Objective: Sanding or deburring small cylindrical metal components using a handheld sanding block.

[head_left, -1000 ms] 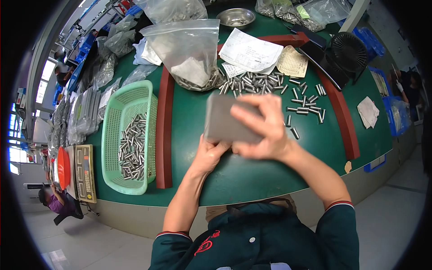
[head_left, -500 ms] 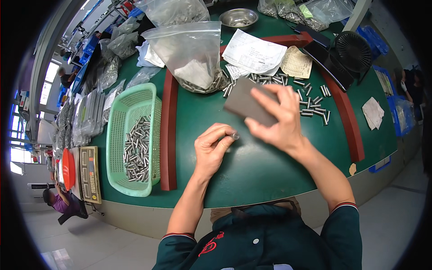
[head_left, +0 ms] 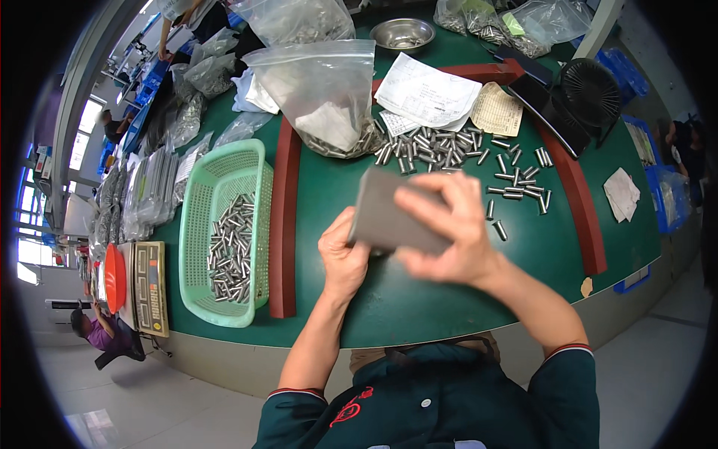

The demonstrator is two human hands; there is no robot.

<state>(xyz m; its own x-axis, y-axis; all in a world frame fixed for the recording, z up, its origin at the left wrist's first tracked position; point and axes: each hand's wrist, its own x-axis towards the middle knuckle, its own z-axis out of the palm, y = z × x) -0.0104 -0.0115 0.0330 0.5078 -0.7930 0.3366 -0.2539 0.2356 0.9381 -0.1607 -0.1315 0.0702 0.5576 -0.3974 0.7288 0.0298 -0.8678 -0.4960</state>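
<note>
My right hand (head_left: 458, 233) grips a flat grey-brown sanding block (head_left: 396, 213), fingers across its top and thumb along the near edge, slightly blurred. Its left end lies over the fingertips of my left hand (head_left: 342, 260). That hand is closed; the metal pin that showed in its fingers a moment earlier is now hidden by the block. Beyond the block, a loose heap of headed metal pins (head_left: 441, 152) spreads to the right on the green table. Many similar pins (head_left: 232, 251) lie in a light green plastic basket (head_left: 188, 232) to the left.
Red-brown bars (head_left: 283, 224) border the work area. A clear bag of pins (head_left: 321, 97), papers (head_left: 426, 90), a steel bowl (head_left: 402, 34) and a black fan (head_left: 589, 88) stand along the far side. A scale (head_left: 149, 288) sits left of the basket; a cloth (head_left: 621, 194) lies far right.
My right hand has brought the block left and nearer, onto my left fingertips, covering the pin. Pins that the block and right hand covered now show. The view has shifted slightly.
</note>
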